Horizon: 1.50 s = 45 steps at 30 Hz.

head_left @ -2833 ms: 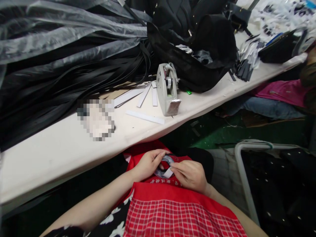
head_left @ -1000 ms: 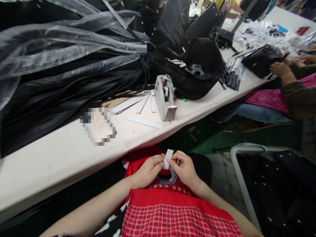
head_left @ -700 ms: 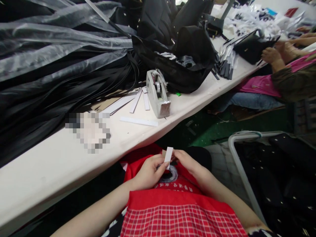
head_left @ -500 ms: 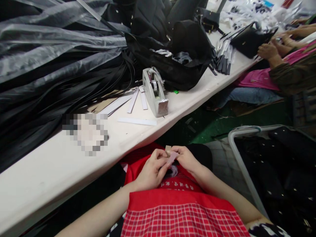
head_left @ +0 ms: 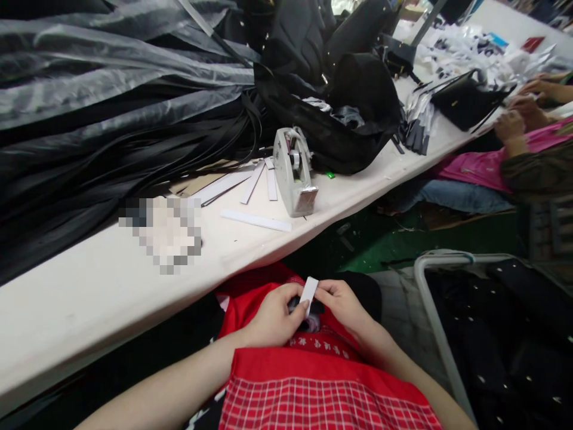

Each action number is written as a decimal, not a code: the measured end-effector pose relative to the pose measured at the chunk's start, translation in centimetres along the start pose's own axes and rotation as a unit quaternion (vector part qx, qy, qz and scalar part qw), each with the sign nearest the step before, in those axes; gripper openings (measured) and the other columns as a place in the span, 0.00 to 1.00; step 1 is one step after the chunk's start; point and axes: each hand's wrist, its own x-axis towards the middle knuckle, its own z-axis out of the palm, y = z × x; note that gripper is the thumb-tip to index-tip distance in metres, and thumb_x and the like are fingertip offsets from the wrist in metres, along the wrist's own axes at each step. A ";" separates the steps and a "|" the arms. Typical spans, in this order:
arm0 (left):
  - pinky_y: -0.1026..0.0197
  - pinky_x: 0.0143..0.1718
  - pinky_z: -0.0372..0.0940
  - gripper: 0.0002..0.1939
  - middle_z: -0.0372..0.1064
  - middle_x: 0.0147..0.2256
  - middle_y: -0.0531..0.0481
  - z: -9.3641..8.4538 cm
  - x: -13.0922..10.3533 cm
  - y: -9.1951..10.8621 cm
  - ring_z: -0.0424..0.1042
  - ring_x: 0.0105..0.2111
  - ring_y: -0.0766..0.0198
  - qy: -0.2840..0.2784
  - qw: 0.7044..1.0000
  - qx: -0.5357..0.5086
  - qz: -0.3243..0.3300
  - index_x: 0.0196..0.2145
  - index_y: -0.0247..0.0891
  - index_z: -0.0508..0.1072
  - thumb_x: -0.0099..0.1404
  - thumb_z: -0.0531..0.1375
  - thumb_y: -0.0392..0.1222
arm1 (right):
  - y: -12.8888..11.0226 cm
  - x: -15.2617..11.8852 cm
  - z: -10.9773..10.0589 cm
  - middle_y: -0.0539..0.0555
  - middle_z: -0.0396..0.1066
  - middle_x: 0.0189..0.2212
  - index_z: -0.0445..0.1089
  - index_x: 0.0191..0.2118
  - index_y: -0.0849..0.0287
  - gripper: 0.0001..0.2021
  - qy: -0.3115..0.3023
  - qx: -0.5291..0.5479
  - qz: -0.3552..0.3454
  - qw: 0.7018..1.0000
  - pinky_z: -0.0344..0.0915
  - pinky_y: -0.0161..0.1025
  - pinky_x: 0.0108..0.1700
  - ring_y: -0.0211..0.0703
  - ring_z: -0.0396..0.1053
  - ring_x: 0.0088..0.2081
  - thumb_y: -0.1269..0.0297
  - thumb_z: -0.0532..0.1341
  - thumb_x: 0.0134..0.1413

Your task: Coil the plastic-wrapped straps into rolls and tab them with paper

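Note:
Above the lap of my red apron (head_left: 286, 365), my left hand (head_left: 276, 313) grips a short white strip (head_left: 308, 291) with its thumb across the lower end. The thumb and fingers of my right hand (head_left: 344, 303) are closed at the strip's right edge, near its upper end. Something dark shows under the strip between my hands, partly hidden by the left fingers. A pale roll-like thing (head_left: 312, 324) lies just below it on the apron.
On the white table (head_left: 89, 298) stand a tape dispenser (head_left: 293, 173) and several white strips (head_left: 256, 221). Long black straps (head_left: 179, 137) and black bags (head_left: 331, 137) pile up behind. A metal-framed cart (head_left: 423, 298) with black pieces is at right. Another person's hands (head_left: 510, 125) work farther along.
The strip between my hands now shows a bright white face and stands more upright; the tan piece seen beside it is out of sight. The view has shifted slightly.

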 end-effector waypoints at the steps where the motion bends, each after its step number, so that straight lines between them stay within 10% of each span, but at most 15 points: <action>1: 0.63 0.35 0.64 0.04 0.71 0.33 0.50 0.1 0.0 -0.1 0.70 0.32 0.63 0.007 1.000 -0.026 -0.003 0.36 0.37 0.69 0.63 0.57 0.37 | -0.3 -0.1 -0.2 0.52 0.74 0.24 0.77 0.27 0.61 0.13 -0.014 0.012 0.002 1.000 0.64 0.36 0.34 0.40 0.69 0.28 0.57 0.62 0.53; 19: 0.59 0.36 0.65 0.13 0.71 0.35 0.47 0.0 -0.3 -0.5 0.71 0.34 0.60 -0.040 0.998 -0.051 -0.025 0.44 0.37 0.62 0.61 0.58 0.38 | -1.5 1.2 -0.8 0.53 0.78 0.27 0.77 0.30 0.63 0.15 -0.112 0.054 0.145 0.982 0.69 0.38 0.38 0.41 0.74 0.29 0.60 0.74 0.33; 34: 0.65 0.27 0.58 0.13 0.73 0.31 0.49 -1.3 -0.2 -1.2 0.69 0.27 0.63 -0.145 0.987 0.067 -0.017 0.38 0.36 0.73 0.61 0.60 0.48 | -1.7 1.2 -1.1 0.54 0.78 0.27 0.75 0.31 0.64 0.08 -0.110 -0.065 0.100 0.987 0.68 0.36 0.33 0.41 0.74 0.28 0.65 0.67 0.44; 39: 0.64 0.28 0.59 0.12 0.72 0.29 0.48 -1.1 0.4 -1.1 0.68 0.27 0.63 -0.136 0.990 -0.001 -0.035 0.37 0.34 0.75 0.61 0.58 0.45 | -2.4 0.6 -0.9 0.54 0.77 0.30 0.76 0.33 0.60 0.06 -0.106 -0.255 -0.054 0.960 0.71 0.38 0.37 0.43 0.74 0.33 0.71 0.60 0.53; 45: 0.62 0.31 0.62 0.18 0.73 0.30 0.47 -2.3 2.4 -2.1 0.67 0.27 0.64 -0.048 0.966 -0.236 -0.096 0.41 0.30 0.76 0.56 0.62 0.45 | -1.8 -0.1 0.2 0.60 0.68 0.54 0.62 0.61 0.59 0.24 -0.035 -0.475 -0.320 0.819 0.64 0.51 0.58 0.50 0.64 0.57 0.76 0.53 0.59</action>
